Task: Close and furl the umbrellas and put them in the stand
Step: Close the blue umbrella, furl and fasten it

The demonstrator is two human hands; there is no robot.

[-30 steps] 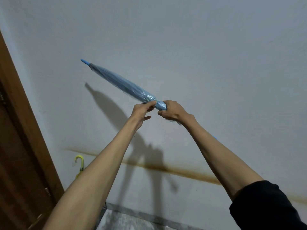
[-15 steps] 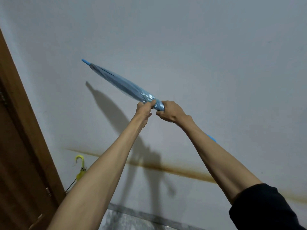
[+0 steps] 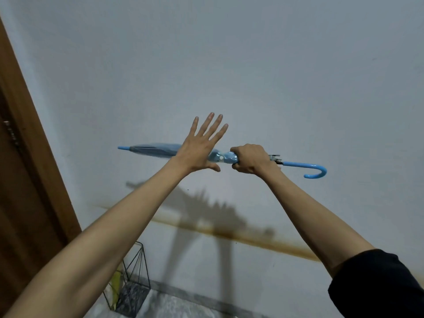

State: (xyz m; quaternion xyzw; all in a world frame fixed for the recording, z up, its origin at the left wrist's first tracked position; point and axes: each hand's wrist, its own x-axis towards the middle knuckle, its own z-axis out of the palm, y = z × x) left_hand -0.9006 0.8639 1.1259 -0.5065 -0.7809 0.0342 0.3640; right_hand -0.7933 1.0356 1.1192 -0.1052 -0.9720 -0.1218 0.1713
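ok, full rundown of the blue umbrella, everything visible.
The blue umbrella is closed, its glossy, plastic-looking pale blue canopy furled tight around the shaft. It is held roughly level in front of a white wall, blue tip to the left, curved blue hook handle to the right. The right hand grips the canopy's gathered end; the left hand, fingers spread, lies open across the canopy's middle.

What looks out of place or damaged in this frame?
A brownish stain streaks across the wall below the blue umbrella, like a dried water mark. Otherwise nothing stands out: the umbrella is furled, gripped by the right hand, the left hand open over it.
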